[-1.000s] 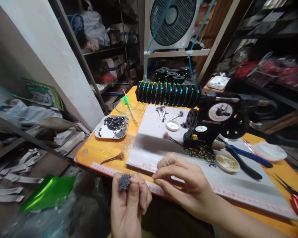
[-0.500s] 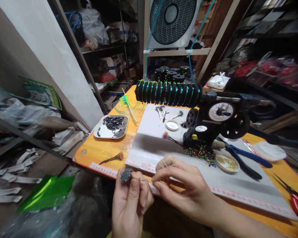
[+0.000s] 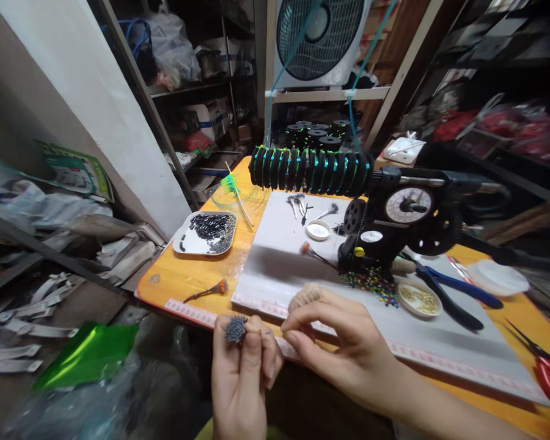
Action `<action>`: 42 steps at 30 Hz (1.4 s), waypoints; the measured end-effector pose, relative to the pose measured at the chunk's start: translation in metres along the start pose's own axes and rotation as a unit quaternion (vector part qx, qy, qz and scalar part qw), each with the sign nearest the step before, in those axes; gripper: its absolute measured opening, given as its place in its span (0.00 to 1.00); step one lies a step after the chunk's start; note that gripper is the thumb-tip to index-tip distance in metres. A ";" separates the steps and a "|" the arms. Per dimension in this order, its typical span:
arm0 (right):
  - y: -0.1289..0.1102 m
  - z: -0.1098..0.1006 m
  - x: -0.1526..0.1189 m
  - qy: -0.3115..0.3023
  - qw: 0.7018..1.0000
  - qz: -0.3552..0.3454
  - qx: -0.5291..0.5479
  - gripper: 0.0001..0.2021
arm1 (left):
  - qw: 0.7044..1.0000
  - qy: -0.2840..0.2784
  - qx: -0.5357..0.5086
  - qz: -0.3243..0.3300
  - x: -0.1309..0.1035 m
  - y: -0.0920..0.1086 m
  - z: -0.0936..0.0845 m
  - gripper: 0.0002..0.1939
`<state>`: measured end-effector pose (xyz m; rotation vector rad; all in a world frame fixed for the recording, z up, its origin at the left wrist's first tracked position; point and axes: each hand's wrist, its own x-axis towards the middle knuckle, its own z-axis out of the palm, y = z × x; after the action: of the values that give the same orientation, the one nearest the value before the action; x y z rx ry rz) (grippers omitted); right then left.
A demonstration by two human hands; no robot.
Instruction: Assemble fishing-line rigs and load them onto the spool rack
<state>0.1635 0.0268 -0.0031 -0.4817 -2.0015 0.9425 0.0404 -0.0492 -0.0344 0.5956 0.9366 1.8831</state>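
— Left hand (image 3: 244, 379) noted?
— Curled closed; a grey-tipped bundle (image 3: 236, 329) is pinched just off the near edge of the table (image 3: 165, 281).
— Right hand (image 3: 343, 345)?
— Curled, loose pinch, near edge of the board (image 3: 263, 284); whether anything is gripped cannot be told.

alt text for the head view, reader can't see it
A person's left hand holds a small grey-tipped bundle, with the right hand beside it. In front, a yellow table bears a black machine and a white tray of dark pieces.
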 end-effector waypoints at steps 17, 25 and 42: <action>-0.003 0.004 -0.003 -0.014 0.998 -0.045 -0.029 0.05 | 0.979 0.071 0.095 0.164 -0.001 -0.016 0.012 0.07; -0.001 -0.001 -0.002 -0.002 0.976 -0.105 -0.190 0.10 | 0.981 0.034 -0.142 0.125 0.019 0.024 -0.001 0.10; 0.007 -0.006 0.007 -0.018 0.985 -0.083 -0.152 0.06 | 0.637 -0.255 0.727 0.023 0.252 0.069 -0.044 0.09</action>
<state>0.1640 0.0385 -0.0029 -0.4567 -2.1936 0.5483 -0.1431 0.1386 0.0002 1.9401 1.8915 0.4467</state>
